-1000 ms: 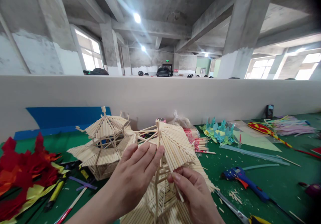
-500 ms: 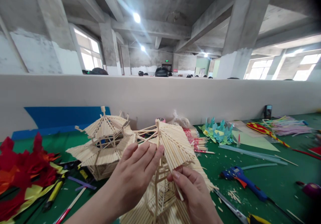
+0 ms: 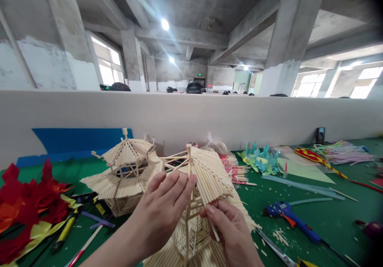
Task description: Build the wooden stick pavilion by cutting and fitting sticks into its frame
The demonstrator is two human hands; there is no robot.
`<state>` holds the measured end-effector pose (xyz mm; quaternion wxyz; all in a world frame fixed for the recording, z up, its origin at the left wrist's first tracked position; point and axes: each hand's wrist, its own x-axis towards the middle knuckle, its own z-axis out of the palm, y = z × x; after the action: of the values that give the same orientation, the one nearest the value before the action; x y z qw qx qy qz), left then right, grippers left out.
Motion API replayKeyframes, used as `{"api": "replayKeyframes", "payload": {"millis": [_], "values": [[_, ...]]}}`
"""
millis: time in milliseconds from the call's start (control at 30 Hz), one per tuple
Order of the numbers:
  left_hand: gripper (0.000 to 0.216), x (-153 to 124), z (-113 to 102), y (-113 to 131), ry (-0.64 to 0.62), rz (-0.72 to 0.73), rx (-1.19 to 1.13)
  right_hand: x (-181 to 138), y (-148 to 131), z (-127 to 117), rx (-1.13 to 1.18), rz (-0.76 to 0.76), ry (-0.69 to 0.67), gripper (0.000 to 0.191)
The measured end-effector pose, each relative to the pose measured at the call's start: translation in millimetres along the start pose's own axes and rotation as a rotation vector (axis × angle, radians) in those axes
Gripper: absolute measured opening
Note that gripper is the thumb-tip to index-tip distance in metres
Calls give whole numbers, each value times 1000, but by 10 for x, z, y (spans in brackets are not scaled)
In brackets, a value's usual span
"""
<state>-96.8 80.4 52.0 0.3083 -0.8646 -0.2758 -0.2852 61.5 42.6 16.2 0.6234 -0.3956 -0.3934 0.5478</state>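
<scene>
A pagoda model built of thin wooden sticks point(image 3: 206, 171) stands in front of me on the green table point(image 3: 329, 215). My left hand point(image 3: 163, 211) rests on the near side of its upper roof, fingers stretched together against the sticks. My right hand point(image 3: 230, 231) is below the roof's right edge, thumb and fingers pinched on a single loose stick point(image 3: 213, 229) that runs up under the eave. A second, finished stick pagoda point(image 3: 124, 169) sits just behind to the left.
Red and yellow paper flowers point(image 3: 26, 207) lie at the left with pens and cutters beside them. A blue glue gun point(image 3: 291, 217), stick packets point(image 3: 235, 167), teal paper flowers point(image 3: 260, 159) and coloured straws point(image 3: 347, 151) lie to the right. A white partition wall point(image 3: 209, 115) bounds the table's far edge.
Both hands stay almost where they were on the roof; the view has shifted slightly and my right hand sits a touch lower in the picture.
</scene>
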Motion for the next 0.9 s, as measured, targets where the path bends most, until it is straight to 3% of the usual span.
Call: {"api": "replayKeyframes", "payload": {"millis": [600, 733, 900], "values": [[39, 6, -30, -10, -15, 17, 23, 21, 64, 32, 88, 15, 49, 28], [41, -25, -63, -4, 44, -23, 16, 3, 15, 44, 10, -37, 53, 30], [44, -123, -152, 34, 28, -84, 40, -29, -22, 51, 4, -52, 36, 29]]}}
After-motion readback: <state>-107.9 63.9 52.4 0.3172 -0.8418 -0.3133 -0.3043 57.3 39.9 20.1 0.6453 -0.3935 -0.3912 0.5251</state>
